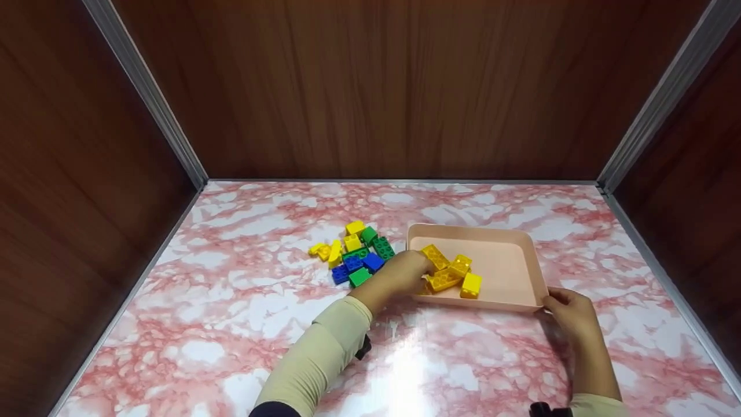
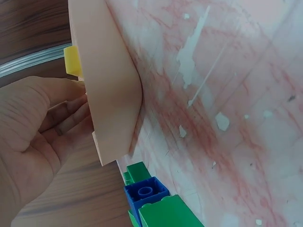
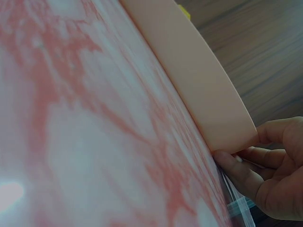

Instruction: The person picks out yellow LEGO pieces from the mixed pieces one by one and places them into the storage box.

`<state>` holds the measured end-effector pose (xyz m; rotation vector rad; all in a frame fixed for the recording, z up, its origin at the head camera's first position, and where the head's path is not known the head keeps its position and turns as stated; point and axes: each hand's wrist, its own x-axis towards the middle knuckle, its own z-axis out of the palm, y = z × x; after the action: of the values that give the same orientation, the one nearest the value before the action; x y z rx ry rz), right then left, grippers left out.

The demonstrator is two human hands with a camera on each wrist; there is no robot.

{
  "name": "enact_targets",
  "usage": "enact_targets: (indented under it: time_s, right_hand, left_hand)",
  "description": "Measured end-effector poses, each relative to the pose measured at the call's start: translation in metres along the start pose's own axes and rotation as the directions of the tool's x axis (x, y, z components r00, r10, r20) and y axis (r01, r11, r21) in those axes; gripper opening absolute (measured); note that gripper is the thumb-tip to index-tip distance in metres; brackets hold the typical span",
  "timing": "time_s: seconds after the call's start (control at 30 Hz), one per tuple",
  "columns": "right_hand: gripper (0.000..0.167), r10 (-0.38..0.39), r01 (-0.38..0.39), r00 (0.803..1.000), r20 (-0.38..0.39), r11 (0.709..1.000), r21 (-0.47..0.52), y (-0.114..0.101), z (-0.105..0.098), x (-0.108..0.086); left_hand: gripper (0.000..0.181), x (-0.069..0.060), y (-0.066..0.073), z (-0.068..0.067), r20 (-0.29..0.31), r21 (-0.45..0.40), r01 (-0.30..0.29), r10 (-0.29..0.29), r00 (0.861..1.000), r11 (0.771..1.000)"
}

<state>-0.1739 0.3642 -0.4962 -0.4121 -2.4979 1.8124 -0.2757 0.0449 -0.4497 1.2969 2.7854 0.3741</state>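
Observation:
A peach-coloured tray (image 1: pixel 509 260) sits on the table with several yellow toy building bricks (image 1: pixel 471 285) in its left and middle part. My left hand (image 1: pixel 408 272) reaches over the tray's left end, fingers down among the yellow bricks. In the left wrist view the tray wall hides the fingertips of that hand (image 2: pixel 42 123), so whether they pinch a brick cannot be told. At the near right corner of the tray my right hand (image 1: pixel 573 313) pinches the wall between thumb and fingers; the right wrist view shows this hand (image 3: pixel 274 165) at the corner.
Left of the tray lies a loose pile of yellow, green bricks (image 1: pixel 383 248) and blue bricks (image 1: pixel 373 262). The table (image 1: pixel 231 324) has a pink and white marbled top. Brown wood-grain panels (image 1: pixel 370 92) stand along its back and sides.

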Motion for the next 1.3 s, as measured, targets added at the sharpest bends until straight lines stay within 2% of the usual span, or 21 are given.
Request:
enact_targets:
  time_s: [0.13,0.3,0.43,0.57,0.73,1.0,1.3]
  right_hand:
    - [0.045,-0.002,0.002,1.0,0.001,1.0,0.016,0.0,0.001,0.0]
    - [0.045,0.004,-0.004,1.0,0.001,0.999,0.032,0.0,0.001,0.0]
    - [0.046,0.013,-0.013,1.0,0.001,0.999,0.03,0.0,0.002,0.0]
    - [0.047,0.02,-0.02,1.0,0.001,1.0,0.024,0.001,0.002,0.001]
    - [0.047,0.015,-0.015,1.0,0.007,0.999,0.051,0.001,0.002,0.0]
    - [0.05,0.041,-0.043,0.999,0.027,0.998,0.052,-0.001,0.002,-0.001]
    - [0.05,0.048,-0.048,0.998,0.034,0.999,0.018,0.0,-0.001,0.001]
  left_hand:
    - [0.021,-0.006,-0.003,-0.003,-0.016,-0.008,0.018,-0.018,1.0,1.0]
    - [0.021,-0.019,-0.01,-0.005,-0.073,0.019,0.044,-0.042,0.996,0.999]
    - [0.021,-0.029,-0.016,-0.007,-0.116,-0.019,0.084,-0.085,0.99,0.996]
    - [0.023,-0.043,-0.024,-0.01,-0.19,-0.035,0.091,-0.096,0.977,0.995]
    - [0.026,-0.064,-0.032,-0.016,-0.273,-0.053,0.093,-0.104,0.956,0.994]
    - [0.027,-0.094,-0.055,-0.023,-0.35,-0.126,0.186,-0.219,0.911,0.974]
    - [0.029,-0.116,-0.081,-0.033,-0.362,-0.171,0.317,-0.358,0.86,0.933]
